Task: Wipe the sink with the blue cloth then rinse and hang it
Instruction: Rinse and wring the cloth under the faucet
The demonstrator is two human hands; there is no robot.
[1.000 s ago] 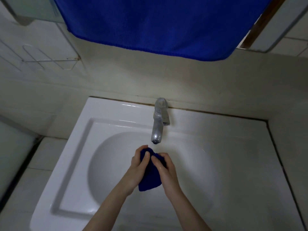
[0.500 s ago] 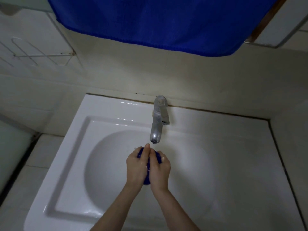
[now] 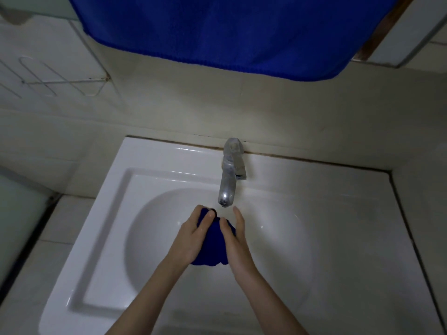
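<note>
Over the bowl of the white sink [image 3: 150,165], just below the mouth of the chrome faucet [image 3: 228,180], both hands hold the bunched blue cloth [image 3: 212,247] between them. Both bare forearms rise from the bottom edge and converge toward the middle of the bowl. The left hand [image 3: 191,235] comes in from the lower left, back of the hand up, its fingers curled over the cloth's upper end and its thumb laid on the front of the wad. The right hand [image 3: 238,245] comes in from the lower right, its fingers nearly straight and pointing toward the spout, with the thumb pressed onto the fabric so the cloth is pinched between thumb and palm. The cloth's lower end bulges out beneath the two palms, above the bowl. Whether water is running cannot be told. On the wall above hangs a large blue towel [image 3: 217,27], and a wire rack [image 3: 60,79] is fixed to the tiles at the left.
</note>
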